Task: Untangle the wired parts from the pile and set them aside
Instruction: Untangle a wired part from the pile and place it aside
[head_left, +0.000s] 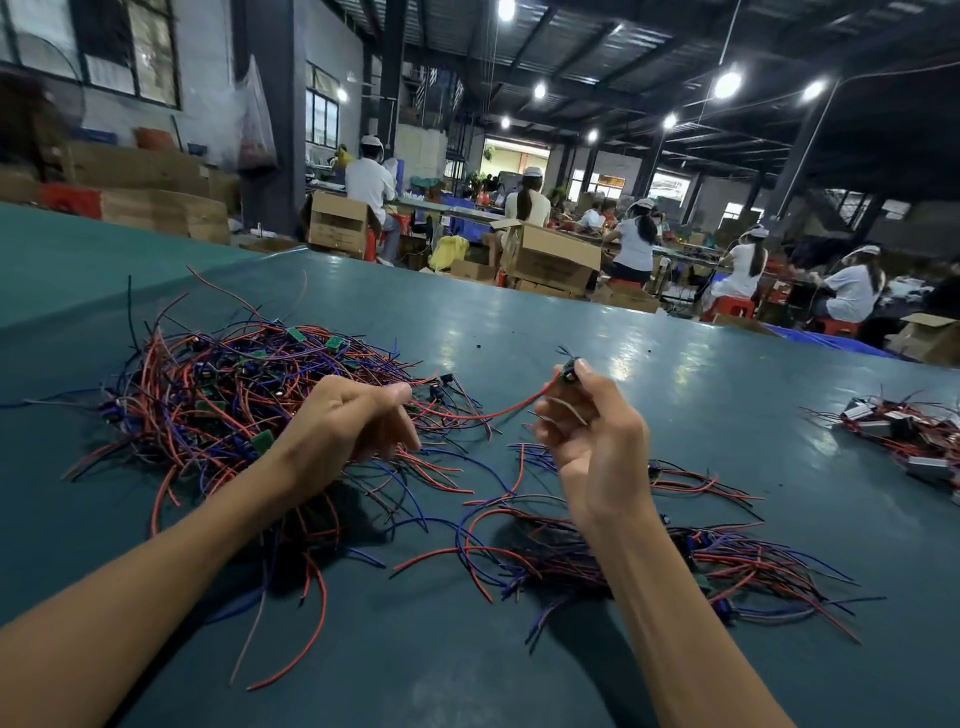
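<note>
The right hand (597, 436) pinches the wired part (569, 372), a small black component trailing a red lead (498, 415); the left hand (358, 421) pinches that lead near the tangled pile (223, 395).

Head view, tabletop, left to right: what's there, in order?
tangled pile → left hand → red wire held between the hands → right hand pinching a wired part → separate bundle at far right

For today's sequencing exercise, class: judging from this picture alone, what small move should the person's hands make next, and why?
Probably draw the right hand to the right, away from the pile. It pinches a small black part whose red wire runs back to the left hand, which seems to pinch it at the pile's edge; the wire isn't free yet.
</note>
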